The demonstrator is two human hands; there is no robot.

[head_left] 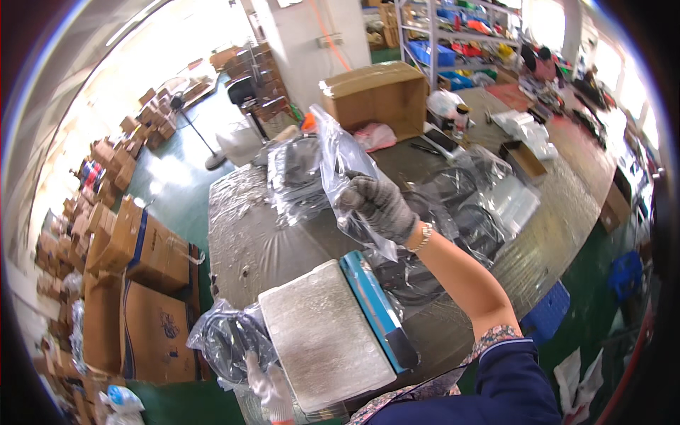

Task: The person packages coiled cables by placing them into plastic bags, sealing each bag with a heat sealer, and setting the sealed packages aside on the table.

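Observation:
My right hand, in a grey glove, is raised over the middle of the table. Its fingers are closed on a clear plastic bag, which hangs slack from them. My left hand, in a white glove, is low at the table's front edge. It grips the near side of a clear bag holding a coiled black cable, with one finger lying along the plastic. Between my hands stands a blue sealer-like machine, with a pale, worn flat board against its left side.
Bagged black cables lie to the right, and a stack of clear bags lies farther left. An open cardboard box stands at the table's back. Large cartons stand on the floor at left. A person sits far right.

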